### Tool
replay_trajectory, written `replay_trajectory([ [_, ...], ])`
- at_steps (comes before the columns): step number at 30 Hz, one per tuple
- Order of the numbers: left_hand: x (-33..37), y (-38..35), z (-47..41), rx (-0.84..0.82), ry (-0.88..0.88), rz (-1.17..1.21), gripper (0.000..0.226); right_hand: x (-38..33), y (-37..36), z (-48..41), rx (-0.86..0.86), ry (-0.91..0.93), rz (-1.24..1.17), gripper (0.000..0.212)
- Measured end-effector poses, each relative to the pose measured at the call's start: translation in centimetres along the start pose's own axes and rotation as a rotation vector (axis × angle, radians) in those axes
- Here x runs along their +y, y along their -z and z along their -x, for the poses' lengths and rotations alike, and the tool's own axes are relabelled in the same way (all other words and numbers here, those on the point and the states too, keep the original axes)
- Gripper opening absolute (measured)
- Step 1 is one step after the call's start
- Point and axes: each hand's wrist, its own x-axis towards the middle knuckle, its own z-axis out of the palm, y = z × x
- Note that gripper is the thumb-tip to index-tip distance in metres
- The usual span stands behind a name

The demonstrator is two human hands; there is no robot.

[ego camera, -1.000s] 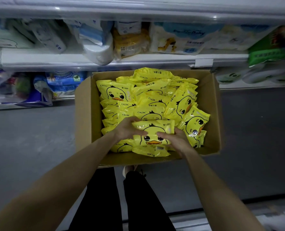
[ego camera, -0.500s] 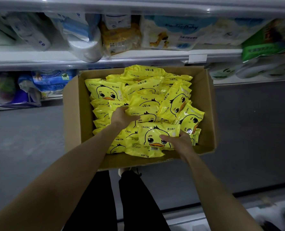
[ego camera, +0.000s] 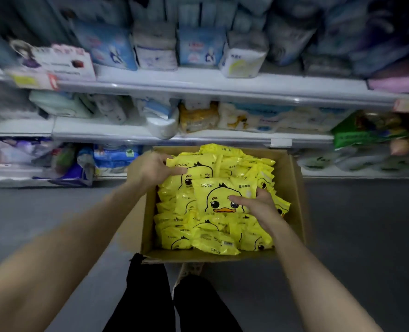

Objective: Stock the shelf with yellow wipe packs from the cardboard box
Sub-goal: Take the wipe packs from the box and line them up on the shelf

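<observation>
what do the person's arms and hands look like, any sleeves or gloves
No sleeves show: the left arm and right arm are bare to the frame edge. The left hand and right hand wear no gloves, and no watch, ring or band is visible. Black trousers show below.

wipe packs (ego camera: 213, 236) fill the cardboard box (ego camera: 292, 178) on the floor (ego camera: 354, 236), before the shelves (ego camera: 198, 137).

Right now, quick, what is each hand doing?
Left hand: grips the far yellow plastic duck-print wipe pack.
Right hand: grips the nearer yellow plastic duck-print wipe pack, thumb on top.
</observation>
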Motion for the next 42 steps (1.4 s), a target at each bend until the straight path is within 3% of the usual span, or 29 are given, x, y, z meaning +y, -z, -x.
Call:
replay_trajectory([
  [2,2.0,3.1,1.3,0.037,-0.048,0.079,0.082,-3.8,-0.4,1.2,-0.013,0.085,0.042,0.113],
  [5,5.7,7.6,3.5,0.122,-0.146,0.098,0.029,-9.2,-0.9,3.0,-0.05,0.209,0.032,0.08],
  [8,9.4,12.4,5.8,0.201,-0.268,0.127,0.013,-14.7,-1.8,4.9,-0.078,0.337,0.047,0.092],
  [11,12.5,17.2,7.9,0.293,-0.336,0.15,0.025,-20.1,-2.6,6.6,-0.118,0.462,0.059,0.045],
  [13,14.4,20.1,8.9,0.337,-0.385,0.147,0.045,-23.4,-3.2,7.6,-0.12,0.537,0.056,0.033],
  [17,18.2,25.0,11.4,0.416,-0.485,0.149,0.019,-29.3,-4.8,9.6,-0.141,0.672,0.038,0.034],
  [21,21.0,29.0,12.2,0.47,-0.523,0.118,0.034,-33.9,-6.2,11.0,-0.141,0.763,0.066,0.035],
  [26,24.0,33.2,11.3,0.518,-0.545,0.075,0.032,-38.7,-8.2,11.4,-0.146,0.845,0.037,0.035],
  [31,26.6,37.2,8.3,0.553,-0.513,0.054,0.056,-43.1,-10.2,10.5,-0.136,0.88,0.039,0.041],
  [36,29.2,39.9,4.3,0.552,-0.517,-0.075,0.033,-46.9,-12.6,8.8,-0.106,0.866,0.028,0.035],
  [42,31.5,42.2,-0.4,0.589,-0.486,-0.253,0.067,-50.1,-14.2,5.3,0.002,0.821,0.064,0.035],
])
